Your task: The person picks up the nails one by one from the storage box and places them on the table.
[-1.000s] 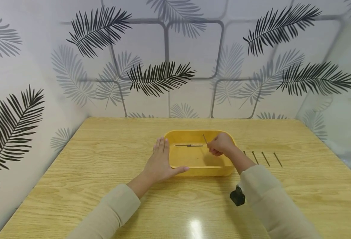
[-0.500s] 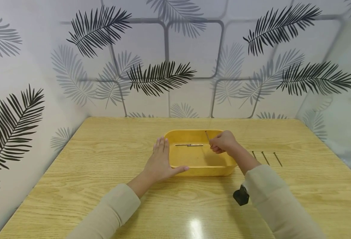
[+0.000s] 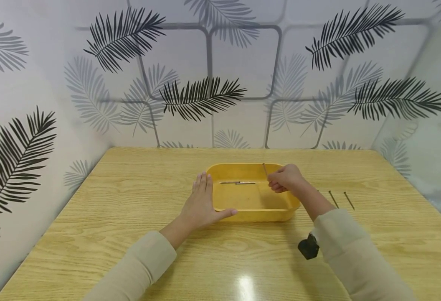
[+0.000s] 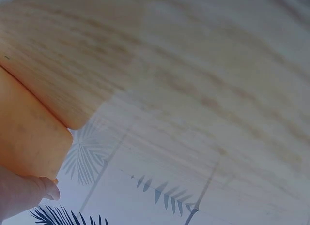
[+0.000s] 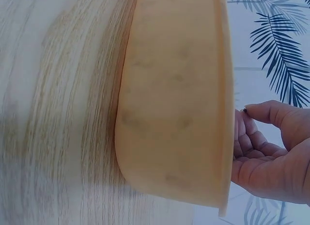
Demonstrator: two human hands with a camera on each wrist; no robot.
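Observation:
A shallow yellow plastic tray (image 3: 258,215) sits on the table. My left hand (image 3: 201,205) rests against its left end, with straight fingers along the side and the thumb on the front rim. Over the tray's right part, my right hand (image 3: 286,179) pinches a nail (image 3: 264,169) between thumb and fingertips, its head end pointing up and away. Two nails (image 3: 244,182) lie nearly end to end inside the tray. In the right wrist view, the tray's outer wall (image 5: 174,99) covers part of the right hand (image 5: 276,147), and only a dark tip shows at the fingertips.
To the right of the tray, dark nails (image 3: 349,200) lie in a slanted row on the wooden table (image 3: 149,175), partly hidden behind the right forearm. A black device (image 3: 308,247) hangs at the right wrist. Leaf-patterned wall covering (image 3: 239,125) stands behind the table.
My right hand has drifted right and slightly away with the pinched nail. Its forearm now covers more of the nail row. The left hand has stayed in place.

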